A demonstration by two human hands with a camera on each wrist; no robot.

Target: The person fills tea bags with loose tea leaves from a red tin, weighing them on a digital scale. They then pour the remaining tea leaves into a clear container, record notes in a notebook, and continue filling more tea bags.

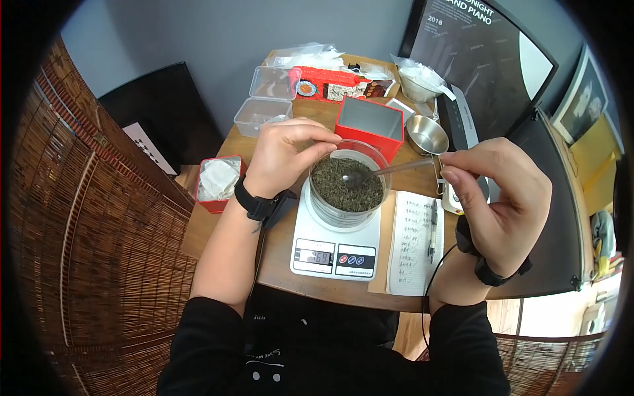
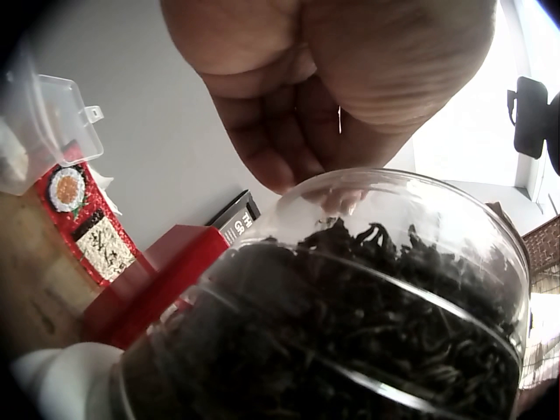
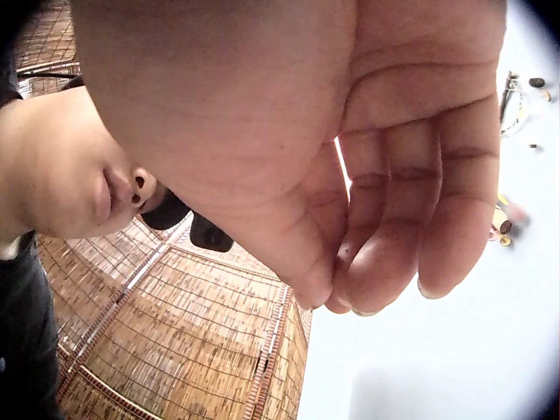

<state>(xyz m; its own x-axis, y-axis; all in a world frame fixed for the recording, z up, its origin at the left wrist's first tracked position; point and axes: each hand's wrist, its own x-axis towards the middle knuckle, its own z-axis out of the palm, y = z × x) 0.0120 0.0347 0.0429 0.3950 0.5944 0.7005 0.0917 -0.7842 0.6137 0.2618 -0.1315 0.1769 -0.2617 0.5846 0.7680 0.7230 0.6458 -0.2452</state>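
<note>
A clear round plastic tub of dark dried tea leaves stands on a white kitchen scale with lit digits. My left hand pinches the tub's far-left rim between thumb and fingers. In the left wrist view, that hand bends down over the rim, and the leaves show through the tub's wall. Between thumb and fingertips, my right hand holds a metal spoon by its handle end. The spoon's bowl lies in the leaves. From the right wrist, the hand's palm shows, but the spoon is hidden.
Behind the tub stands an open red tin, with a steel bowl right of it. A lined notebook with a pen lies right of the scale. Clear plastic box and red tin with white pouch are on the left.
</note>
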